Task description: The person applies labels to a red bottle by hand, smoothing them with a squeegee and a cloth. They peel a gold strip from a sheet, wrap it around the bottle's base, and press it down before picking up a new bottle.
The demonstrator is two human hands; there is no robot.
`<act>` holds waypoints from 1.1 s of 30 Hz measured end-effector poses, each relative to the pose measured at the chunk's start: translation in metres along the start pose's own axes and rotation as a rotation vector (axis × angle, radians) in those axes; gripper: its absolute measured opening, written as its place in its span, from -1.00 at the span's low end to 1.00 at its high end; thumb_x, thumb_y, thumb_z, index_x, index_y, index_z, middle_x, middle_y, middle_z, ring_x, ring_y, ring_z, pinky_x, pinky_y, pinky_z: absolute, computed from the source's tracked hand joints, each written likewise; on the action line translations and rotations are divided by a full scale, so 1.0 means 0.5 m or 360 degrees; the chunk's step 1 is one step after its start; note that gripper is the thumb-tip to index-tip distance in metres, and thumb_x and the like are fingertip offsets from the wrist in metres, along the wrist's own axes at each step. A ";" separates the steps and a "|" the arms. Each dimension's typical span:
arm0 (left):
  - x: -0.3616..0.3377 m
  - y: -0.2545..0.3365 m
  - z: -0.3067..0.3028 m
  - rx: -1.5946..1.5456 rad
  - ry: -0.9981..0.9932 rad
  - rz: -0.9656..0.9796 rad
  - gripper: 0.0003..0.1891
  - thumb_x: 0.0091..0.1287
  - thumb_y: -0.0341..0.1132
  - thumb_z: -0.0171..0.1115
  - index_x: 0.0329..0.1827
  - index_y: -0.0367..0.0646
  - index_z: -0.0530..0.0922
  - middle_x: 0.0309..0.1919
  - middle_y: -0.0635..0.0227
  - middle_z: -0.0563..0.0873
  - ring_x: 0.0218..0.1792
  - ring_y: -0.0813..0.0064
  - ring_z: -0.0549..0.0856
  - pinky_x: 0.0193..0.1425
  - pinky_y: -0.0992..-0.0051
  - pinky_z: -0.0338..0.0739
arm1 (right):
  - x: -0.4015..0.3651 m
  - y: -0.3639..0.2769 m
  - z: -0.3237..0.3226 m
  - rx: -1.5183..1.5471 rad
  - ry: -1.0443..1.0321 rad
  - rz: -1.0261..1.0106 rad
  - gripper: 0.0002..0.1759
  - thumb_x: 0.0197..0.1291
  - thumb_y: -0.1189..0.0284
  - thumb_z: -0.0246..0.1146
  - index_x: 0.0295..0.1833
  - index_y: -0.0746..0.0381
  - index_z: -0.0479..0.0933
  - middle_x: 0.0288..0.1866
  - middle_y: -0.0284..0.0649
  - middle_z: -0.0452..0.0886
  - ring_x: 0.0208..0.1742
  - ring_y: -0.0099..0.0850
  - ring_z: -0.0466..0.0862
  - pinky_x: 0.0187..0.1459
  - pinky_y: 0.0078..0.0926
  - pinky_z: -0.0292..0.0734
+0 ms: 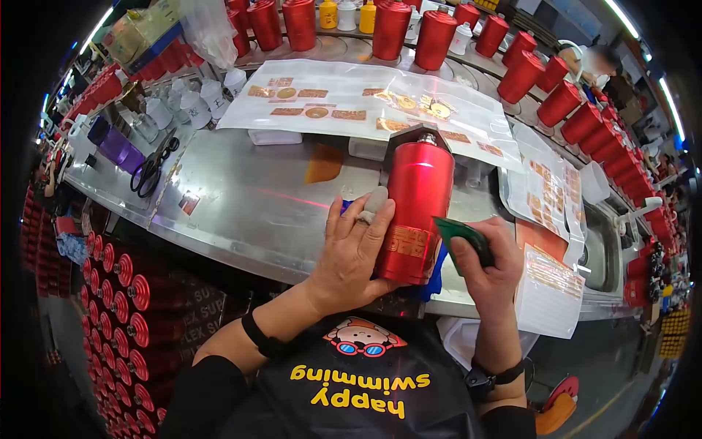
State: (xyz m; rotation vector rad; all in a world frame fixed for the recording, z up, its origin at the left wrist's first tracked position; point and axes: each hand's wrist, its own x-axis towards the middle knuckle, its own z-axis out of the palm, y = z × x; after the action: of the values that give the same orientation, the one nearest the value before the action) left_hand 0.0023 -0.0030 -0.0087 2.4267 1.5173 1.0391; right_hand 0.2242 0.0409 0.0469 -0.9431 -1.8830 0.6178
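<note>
A glossy red bottle (pixel 421 197) lies tilted on the metal worktop in front of me, its neck pointing away. Near its base is a gold-patterned decal (pixel 406 242). My left hand (pixel 356 249) is against the bottle's left side, thumb near the base and fingers along the body; one finger has a pale cover on its tip. In my right hand (pixel 488 256) is a green squeegee (pixel 462 244), gripped between thumb and fingers, its edge close to the decal's right side. Some blue cloth (pixel 436 274) shows beneath the bottle.
White decal sheets (pixel 322 88) lie across the back of the worktop (pixel 241 175). Black scissors (pixel 153 167) and a purple bottle (pixel 117 146) are at left. Red bottles (pixel 436 38) line a conveyor behind; more are stacked low left (pixel 121 314). A sink (pixel 601 252) is at right.
</note>
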 end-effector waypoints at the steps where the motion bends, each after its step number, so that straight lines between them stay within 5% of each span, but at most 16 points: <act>1: 0.000 -0.002 -0.001 0.0064 -0.0002 0.0034 0.13 0.14 0.12 0.42 0.60 -0.34 -0.01 0.45 -0.15 0.29 0.45 -0.15 0.25 0.57 -0.12 -0.12 | 0.002 -0.002 -0.011 -0.0102 0.0036 -0.0104 -0.75 0.04 0.57 0.47 -0.13 0.29 0.64 -0.38 -0.20 0.58 -0.43 -0.42 0.57 -0.41 -0.54 0.40; 7: -0.015 -0.038 0.034 -0.0379 -0.0017 -0.0034 0.10 0.20 0.14 0.38 0.60 -0.36 -0.02 0.48 -0.16 0.26 0.45 -0.15 0.27 0.56 -0.10 -0.05 | -0.047 -0.004 -0.045 0.0096 -0.0433 -0.0136 -0.71 -0.10 0.58 0.50 -0.18 0.28 0.65 -0.37 -0.19 0.59 -0.43 -0.37 0.59 -0.43 -0.48 0.43; 14: -0.013 -0.029 0.019 -0.0457 -0.0160 -0.0088 0.15 0.19 0.12 0.39 0.61 -0.35 -0.13 0.53 -0.19 0.12 0.51 -0.16 0.19 0.58 -0.07 -0.09 | -0.024 -0.009 -0.024 -0.0340 -0.0198 -0.0485 -0.57 -0.20 0.54 0.55 -0.11 0.24 0.63 -0.37 -0.24 0.52 -0.37 -0.27 0.50 -0.36 -0.35 0.36; 22: -0.004 -0.020 -0.006 -0.0799 -0.0307 -0.0232 0.17 0.21 0.11 0.37 0.62 -0.32 -0.21 0.57 -0.21 0.02 0.58 -0.13 0.06 0.61 -0.02 -0.18 | -0.029 -0.023 -0.045 -0.0462 -0.0426 -0.0783 -0.48 -0.44 0.55 0.47 -0.15 0.22 0.64 -0.34 -0.33 0.47 -0.40 -0.34 0.45 -0.31 -0.33 0.33; 33: -0.008 -0.021 0.001 -0.0812 -0.0263 -0.0211 0.17 0.20 0.10 0.37 0.63 -0.31 -0.21 0.57 -0.19 0.01 0.58 -0.12 0.05 0.61 0.01 -0.17 | -0.025 -0.026 -0.033 -0.0555 -0.0325 -0.0936 -0.52 -0.39 0.56 0.45 -0.16 0.21 0.65 -0.34 -0.33 0.46 -0.41 -0.37 0.44 -0.30 -0.34 0.33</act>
State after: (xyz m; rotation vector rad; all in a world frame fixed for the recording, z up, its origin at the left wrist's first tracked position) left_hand -0.0065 -0.0008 -0.0157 1.9782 1.1650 1.0172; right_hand 0.2377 0.0239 0.0576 -0.4940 -2.3586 0.0292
